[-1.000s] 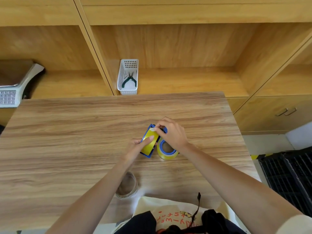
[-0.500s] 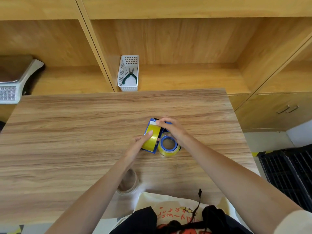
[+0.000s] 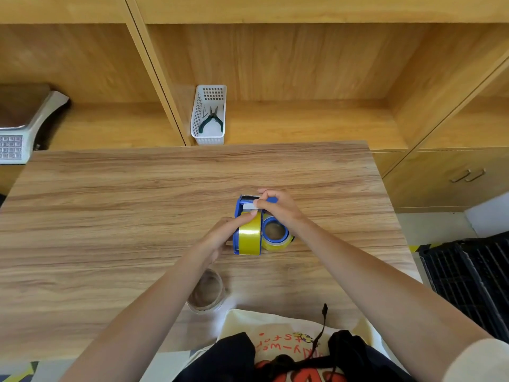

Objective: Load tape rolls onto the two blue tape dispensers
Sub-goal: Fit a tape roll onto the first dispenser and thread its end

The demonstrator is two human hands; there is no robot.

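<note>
A blue tape dispenser (image 3: 239,238) stands on edge on the wooden table (image 3: 110,216), with a yellow tape roll (image 3: 249,235) in it. My left hand (image 3: 223,235) grips its left side, thumb on top of the roll. My right hand (image 3: 278,208) pinches the white tape end at the cutter at the dispenser's far end. Lying flat just to the right is a second yellow roll on a blue dispenser (image 3: 275,232), partly under my right wrist.
A clear tape roll (image 3: 206,293) lies near the table's front edge under my left forearm. A white basket (image 3: 209,117) with pliers sits on the shelf behind. A scale (image 3: 19,128) is at far left, a black crate (image 3: 468,277) at right.
The upright dispenser has been turned straighter. My right hand's fingers now pinch the tape end at the cutter; my left hand stayed on the roll. The view shifted slightly.
</note>
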